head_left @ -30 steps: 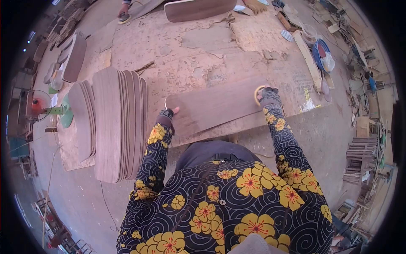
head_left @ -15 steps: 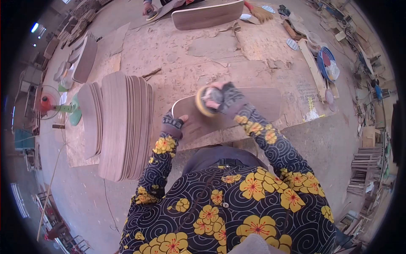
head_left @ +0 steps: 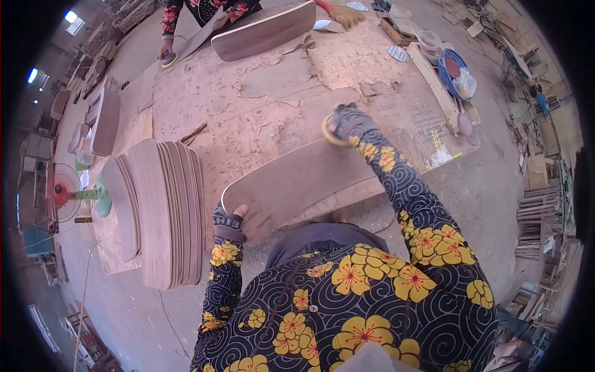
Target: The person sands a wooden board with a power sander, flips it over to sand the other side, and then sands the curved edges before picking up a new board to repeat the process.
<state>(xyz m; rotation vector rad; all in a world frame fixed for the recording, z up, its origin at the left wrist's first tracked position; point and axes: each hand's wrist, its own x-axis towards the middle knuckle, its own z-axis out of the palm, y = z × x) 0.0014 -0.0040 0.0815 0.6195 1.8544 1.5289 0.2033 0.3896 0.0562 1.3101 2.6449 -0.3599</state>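
Observation:
In front of me a curved brown wooden panel [head_left: 297, 173] with a pale edge lies on the worktable. My left hand [head_left: 232, 221], in a dark fingerless glove, grips its left end with the thumb on top. Near the panel's far right part, my right hand [head_left: 349, 119] is closed over a round sanding pad [head_left: 329, 131] with a yellowish rim. The pad rests at the upper edge of the panel, and its underside is hidden.
To my left stands a stack of curved panels [head_left: 170, 211], beside a red and green fan [head_left: 77, 193]. Across the worktable [head_left: 248, 124], a co-worker's hand [head_left: 166, 48] holds a similar pad. A raised panel [head_left: 266, 31], a broom [head_left: 344, 15] and a blue basin [head_left: 455, 74] lie farther off.
My right hand has carried the sanding pad from the panel's left part toward its far right. The left hand stays on the panel's end. My view has shifted, showing more of the co-worker.

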